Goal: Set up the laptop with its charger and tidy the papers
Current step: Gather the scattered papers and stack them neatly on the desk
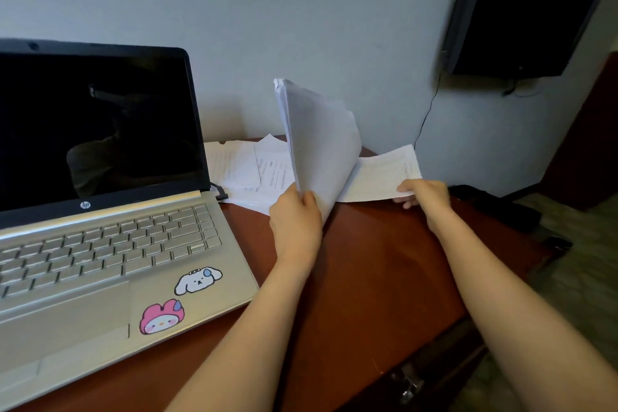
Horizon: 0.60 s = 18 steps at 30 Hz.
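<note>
Left hand [294, 227]: fingers and thumb are curled round the lower edge of a stack of papers [321, 144]. The stack stands nearly upright, and its top leans left. The forearm reaches forward over the desk [368, 278].

Right hand [424, 196]: thumb on top and fingers below pinch the right end of a printed sheet [381, 174]. The sheet lies nearly flat just above the desk, and its left end passes behind the stack. Its print is too small to read.

More loose papers [247, 170] lie at the back of the desk. Left of them stands an open silver laptop [133, 244] with a dark screen. The logo [85, 205] below the screen reads "hp". A black plug [220, 194] sits at the right hinge corner. Two cartoon stickers [198, 280] mark the palm rest.
</note>
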Each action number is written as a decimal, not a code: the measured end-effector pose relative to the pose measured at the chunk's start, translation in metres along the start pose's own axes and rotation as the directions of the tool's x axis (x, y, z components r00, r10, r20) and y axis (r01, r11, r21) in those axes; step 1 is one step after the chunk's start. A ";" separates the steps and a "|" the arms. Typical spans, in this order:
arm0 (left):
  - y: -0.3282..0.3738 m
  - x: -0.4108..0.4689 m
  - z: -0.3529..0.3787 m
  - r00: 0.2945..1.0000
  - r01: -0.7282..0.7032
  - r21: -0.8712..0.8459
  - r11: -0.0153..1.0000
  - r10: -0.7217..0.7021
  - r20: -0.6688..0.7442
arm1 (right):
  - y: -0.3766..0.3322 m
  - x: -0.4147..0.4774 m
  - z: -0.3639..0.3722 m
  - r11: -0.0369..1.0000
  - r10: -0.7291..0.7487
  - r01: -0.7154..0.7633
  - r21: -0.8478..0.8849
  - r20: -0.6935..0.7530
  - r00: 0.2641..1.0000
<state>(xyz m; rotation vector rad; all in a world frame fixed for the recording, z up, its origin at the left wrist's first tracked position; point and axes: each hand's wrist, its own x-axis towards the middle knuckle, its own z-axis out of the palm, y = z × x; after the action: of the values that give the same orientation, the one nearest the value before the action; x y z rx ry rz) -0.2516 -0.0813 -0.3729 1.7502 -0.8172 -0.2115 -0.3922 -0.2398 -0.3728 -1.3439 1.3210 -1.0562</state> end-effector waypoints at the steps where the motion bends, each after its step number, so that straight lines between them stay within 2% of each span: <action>1: 0.001 -0.001 0.000 1.000 -0.025 0.010 1.000 0.025 0.005 | -0.002 -0.011 -0.007 1.000 0.013 -0.012 -0.008 0.080 0.997; 3: 0.004 -0.004 0.000 0.997 -0.073 0.034 0.997 0.072 0.022 | -0.006 -0.033 -0.021 0.994 0.051 -0.024 -0.102 0.261 0.964; 6: 0.007 -0.010 -0.001 0.990 -0.139 0.075 0.987 0.136 0.048 | -0.010 -0.071 -0.039 0.986 0.054 0.037 -0.162 0.525 0.849; 8: 0.008 -0.014 -0.001 0.982 -0.182 0.090 0.979 0.176 0.072 | -0.009 -0.096 -0.046 0.982 0.050 0.072 -0.174 0.610 0.791; 12: 0.011 -0.026 -0.001 0.950 -0.294 0.142 0.945 0.272 0.153 | -0.002 -0.127 -0.054 0.987 0.026 0.092 -0.135 0.687 0.726; 13: 0.011 -0.030 -0.001 0.935 -0.336 0.171 0.926 0.306 0.182 | 0.000 -0.129 -0.055 0.993 0.012 0.073 -0.096 0.682 0.731; 15: 0.012 -0.040 -0.001 0.899 -0.418 0.212 0.883 0.368 0.238 | 0.002 -0.131 -0.055 0.998 0.011 -0.042 0.038 0.593 0.805; 17: 0.012 -0.047 0.000 0.854 -0.504 0.247 0.827 0.433 0.289 | 0.004 -0.127 -0.053 0.977 0.056 -0.132 0.165 0.402 0.914; 18: 0.011 -0.049 0.001 0.830 -0.544 0.282 0.790 0.457 0.320 | 0.004 -0.127 -0.053 0.975 0.092 -0.146 0.165 0.298 0.950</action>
<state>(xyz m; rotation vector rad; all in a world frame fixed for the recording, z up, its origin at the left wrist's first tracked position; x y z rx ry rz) -0.2936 -0.0531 -0.3761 1.7881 -1.5544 0.1075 -0.4506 -0.1159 -0.3622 -1.2097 1.0459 -0.8413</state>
